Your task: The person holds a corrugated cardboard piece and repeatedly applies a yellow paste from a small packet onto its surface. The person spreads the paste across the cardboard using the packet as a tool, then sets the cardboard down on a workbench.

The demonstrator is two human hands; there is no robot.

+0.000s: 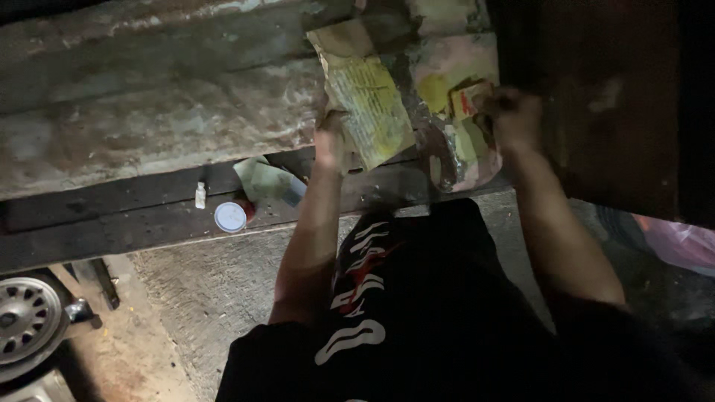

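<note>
My left hand (331, 138) grips the lower edge of a worn yellow paper packet (369, 97) that lies on a stained workbench top (149, 112). To the right, my right hand (514, 115) closes around a small red and yellow packet (471, 98) near a dark upright panel (611, 97). More crumpled, faded papers (447, 67) lie between the two hands. My forearms reach up from my dark clothing with white marks (387, 313).
On a lower dark ledge (112, 223) sit a small white bottle (200, 195), a round tin with a pale lid (231, 217) and a folded green paper (264, 181). A wheel rim (26, 320) shows at the bottom left, pink plastic (681, 242) at the right, concrete floor (201, 298) below.
</note>
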